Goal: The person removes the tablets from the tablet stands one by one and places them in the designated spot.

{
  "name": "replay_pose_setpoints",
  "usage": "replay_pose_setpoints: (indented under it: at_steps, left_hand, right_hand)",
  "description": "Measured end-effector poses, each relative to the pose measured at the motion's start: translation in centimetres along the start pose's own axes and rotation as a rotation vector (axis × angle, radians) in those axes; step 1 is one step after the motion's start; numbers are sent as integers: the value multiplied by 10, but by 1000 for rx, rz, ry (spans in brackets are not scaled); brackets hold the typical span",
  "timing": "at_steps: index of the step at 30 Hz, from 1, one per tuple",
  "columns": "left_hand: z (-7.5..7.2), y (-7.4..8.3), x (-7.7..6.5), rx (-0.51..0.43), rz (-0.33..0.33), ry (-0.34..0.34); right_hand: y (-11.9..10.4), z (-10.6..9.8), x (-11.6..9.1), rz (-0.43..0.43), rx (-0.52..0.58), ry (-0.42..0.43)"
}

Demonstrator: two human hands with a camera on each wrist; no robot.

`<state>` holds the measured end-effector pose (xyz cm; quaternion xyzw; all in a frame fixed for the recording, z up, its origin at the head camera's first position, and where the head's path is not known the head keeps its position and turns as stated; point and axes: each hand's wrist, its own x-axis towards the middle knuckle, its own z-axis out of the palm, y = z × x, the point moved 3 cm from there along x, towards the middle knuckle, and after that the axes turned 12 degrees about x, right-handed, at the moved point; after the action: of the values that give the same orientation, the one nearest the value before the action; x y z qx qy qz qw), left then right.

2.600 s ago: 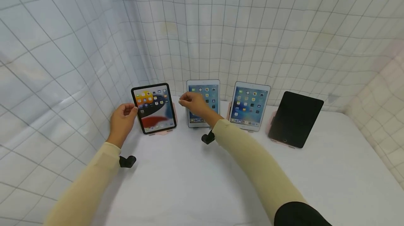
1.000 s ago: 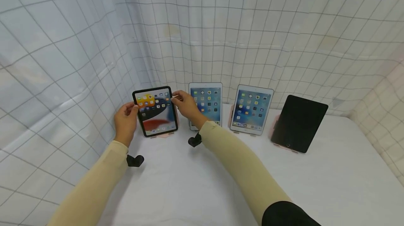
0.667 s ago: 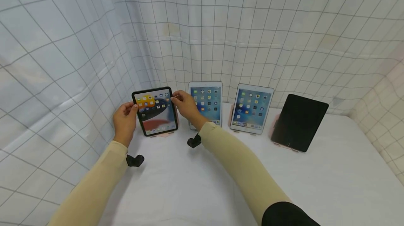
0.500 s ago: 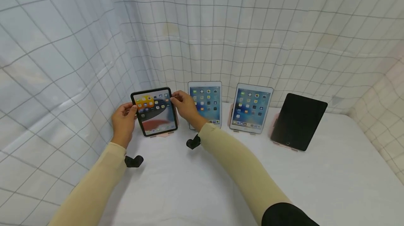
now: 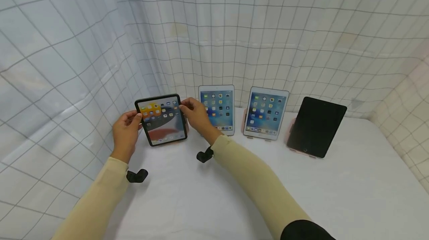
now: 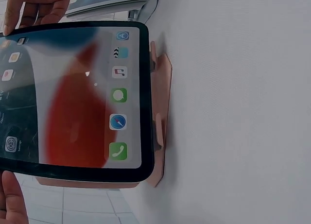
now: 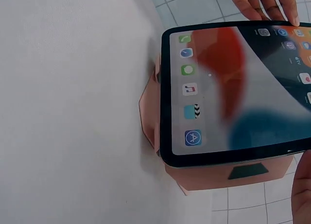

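Observation:
A black-rimmed tablet [image 5: 164,120] with a lit screen stands at the left of the row. My left hand [image 5: 126,132] pinches its left edge, thumb toward the screen side. Its right edge is between the thumb and fingers of my right hand [image 5: 197,116]. Both wrist views show a pink folding stand [image 6: 163,78] close behind and below the tablet, with small lips at the tablet's lower edge. Whether the tablet still touches those lips I cannot tell. The fingertips behind the tablet are hidden.
Just right of my right hand is a white tablet [image 5: 219,107], lit and propped up. Farther right are another white tablet [image 5: 266,113] and a dark-screened black tablet [image 5: 316,128], on stands. Gridded white curtains [image 5: 261,27] close off the back and sides of the white table [image 5: 214,195].
My right hand has come left from in front of the nearer white tablet to the black-rimmed tablet's right edge. That tablet has since shifted slightly left and forward, covering more of its stand.

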<state>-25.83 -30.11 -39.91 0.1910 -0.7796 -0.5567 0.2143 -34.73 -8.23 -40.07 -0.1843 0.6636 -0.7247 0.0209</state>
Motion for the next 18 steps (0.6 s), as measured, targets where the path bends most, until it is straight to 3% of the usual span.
replay_pose_setpoints:
  at_steps: [8,12,18]
  left_hand:
    - [-8,4,-10,-37,6,-45]
    - [-12,6,-15,30,-2,-78]
    - [-17,10,-24,40,25,-129]
  right_hand:
    - [-1,-1,-12,-20,12,-5]
    - [0,-2,-19,-23,46,-1]
    - [0,-4,-27,-31,94,0]
